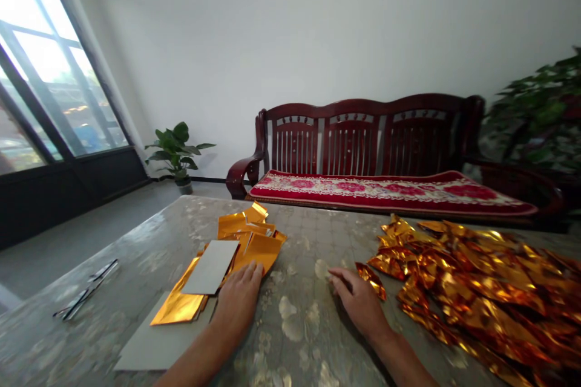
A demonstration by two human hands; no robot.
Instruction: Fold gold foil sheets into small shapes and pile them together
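Observation:
My left hand (pixel 240 290) lies with its fingers stretched out on the near right edge of a loose stack of gold foil paper sheets (pixel 265 251). On the stack rests a grey card (pixel 212 266), just left of my fingers. A larger grey board (pixel 154 338) is partly under the sheets. My right hand (pixel 358 299) is low over the table, its fingers loosely bent and apart, with nothing visible in them. Right beside it sits a folded gold foil piece (pixel 373 282). A big heap of similar folded foil pieces (pixel 472 296) spreads over the table's right side.
A pair of scissors (pixel 86 290) lies at the left of the patterned table (pixel 299 314). Beyond the table stands a dark red wooden bench (pixel 349 139) with a red patterned cushion (pixel 385 190). Potted plants (pixel 177 148) flank it, and a window (pixel 59 60) is at left.

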